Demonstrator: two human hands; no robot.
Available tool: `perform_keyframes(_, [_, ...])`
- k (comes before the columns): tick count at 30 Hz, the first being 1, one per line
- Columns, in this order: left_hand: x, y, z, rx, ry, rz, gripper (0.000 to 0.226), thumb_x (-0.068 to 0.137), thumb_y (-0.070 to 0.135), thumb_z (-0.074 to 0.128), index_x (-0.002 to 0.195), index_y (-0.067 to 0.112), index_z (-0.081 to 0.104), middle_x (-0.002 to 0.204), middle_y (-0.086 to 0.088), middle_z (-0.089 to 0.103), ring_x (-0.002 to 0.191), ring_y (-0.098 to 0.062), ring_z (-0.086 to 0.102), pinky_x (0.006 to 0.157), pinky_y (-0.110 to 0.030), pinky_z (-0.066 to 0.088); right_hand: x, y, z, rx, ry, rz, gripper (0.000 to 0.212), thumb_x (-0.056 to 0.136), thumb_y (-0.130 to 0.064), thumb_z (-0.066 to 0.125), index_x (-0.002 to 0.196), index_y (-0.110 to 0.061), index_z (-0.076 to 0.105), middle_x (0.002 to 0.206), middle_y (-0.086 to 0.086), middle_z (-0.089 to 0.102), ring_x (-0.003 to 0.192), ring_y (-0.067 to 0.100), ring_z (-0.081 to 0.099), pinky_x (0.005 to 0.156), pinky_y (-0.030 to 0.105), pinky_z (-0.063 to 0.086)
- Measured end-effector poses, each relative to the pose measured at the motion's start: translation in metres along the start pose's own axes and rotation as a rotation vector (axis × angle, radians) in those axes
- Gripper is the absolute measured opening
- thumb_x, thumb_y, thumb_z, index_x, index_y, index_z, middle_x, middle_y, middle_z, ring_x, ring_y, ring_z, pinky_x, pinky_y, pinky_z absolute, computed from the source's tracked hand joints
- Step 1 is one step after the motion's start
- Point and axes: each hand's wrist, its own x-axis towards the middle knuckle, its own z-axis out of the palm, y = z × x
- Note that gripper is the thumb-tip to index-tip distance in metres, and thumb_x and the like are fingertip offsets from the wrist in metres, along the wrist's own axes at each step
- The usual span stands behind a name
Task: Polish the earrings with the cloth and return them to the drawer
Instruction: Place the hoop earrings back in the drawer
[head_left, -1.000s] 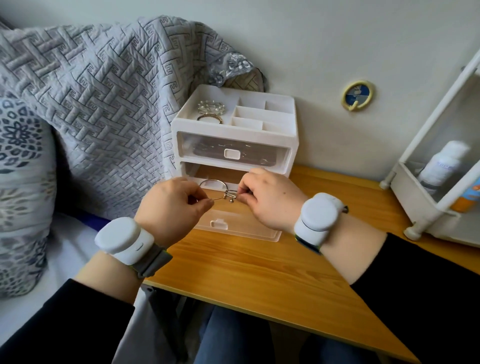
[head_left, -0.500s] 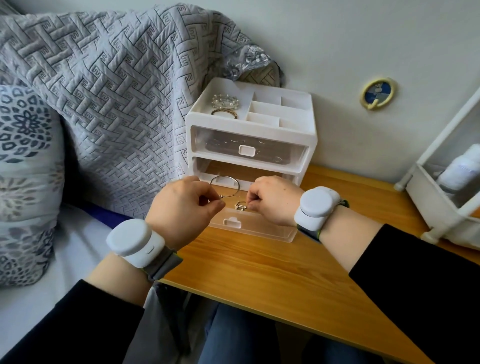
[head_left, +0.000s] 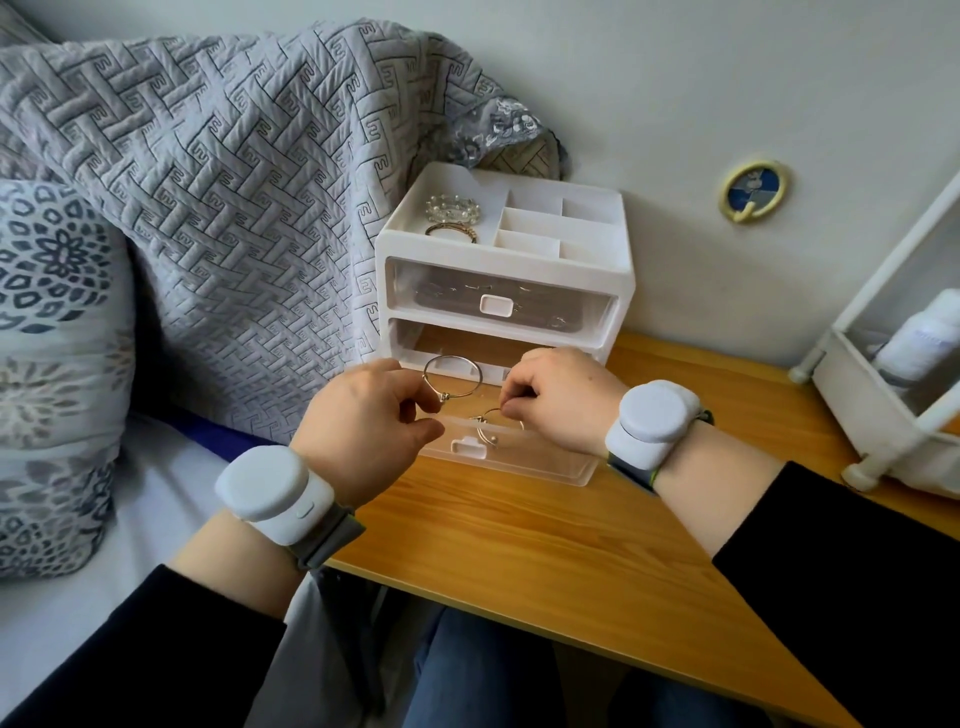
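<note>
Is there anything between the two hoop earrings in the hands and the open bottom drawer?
Nothing visible. The left hand pinches one hoop earring and the right hand the other hoop earring, both over the pulled-out bottom drawer, whose top is open. No cloth is in view.

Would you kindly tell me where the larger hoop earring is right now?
The larger hoop earring is centre frame, pinched in the left hand, above the open bottom drawer.
</note>
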Motion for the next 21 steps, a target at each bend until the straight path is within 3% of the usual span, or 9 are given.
perform_keyframes(6, [0.0, 0.0, 0.002, -0.002, 0.018, 0.002, 0.011, 0.084, 0.029, 0.067, 0.093, 0.025, 0.069, 0.082, 0.009, 0.056, 0.079, -0.011, 0.05, 0.067, -0.025, 0.034, -0.029, 0.007, -0.004, 0.085, 0.238, -0.083, 0.014, 0.087, -0.029, 0.063, 0.084, -0.019, 0.073, 0.084, -0.007, 0.059, 0.082, 0.013, 0.054, 0.076, 0.031, 0.046])
perform_keyframes(11, [0.001, 0.001, 0.0, -0.007, 0.054, 0.027, 0.009, 0.083, 0.029, 0.067, 0.09, 0.023, 0.07, 0.082, 0.007, 0.057, 0.081, -0.012, 0.052, 0.065, -0.025, 0.036, -0.047, 0.012, -0.003, -0.017, 0.213, -0.095, 0.026, 0.079, -0.048, 0.067, 0.09, -0.025, 0.072, 0.084, -0.011, 0.054, 0.079, 0.012, 0.052, 0.068, 0.028, 0.042])
perform_keyframes(16, [0.008, 0.002, -0.001, -0.017, 0.099, 0.047, 0.009, 0.081, 0.027, 0.07, 0.086, 0.021, 0.072, 0.078, 0.007, 0.057, 0.076, -0.012, 0.052, 0.061, -0.016, 0.036, -0.049, 0.016, 0.001, -0.059, 0.28, -0.125, 0.013, 0.084, -0.029, 0.066, 0.094, -0.021, 0.072, 0.09, -0.005, 0.061, 0.085, 0.022, 0.059, 0.069, 0.032, 0.048])
perform_keyframes(21, [0.014, 0.002, 0.003, -0.014, 0.145, 0.055, 0.008, 0.081, 0.026, 0.071, 0.086, 0.021, 0.072, 0.076, 0.008, 0.055, 0.072, -0.011, 0.051, 0.059, -0.012, 0.033, -0.043, 0.018, 0.002, -0.087, 0.349, -0.115, 0.012, 0.086, -0.025, 0.065, 0.093, -0.02, 0.072, 0.09, -0.003, 0.062, 0.082, 0.023, 0.059, 0.063, 0.029, 0.045])
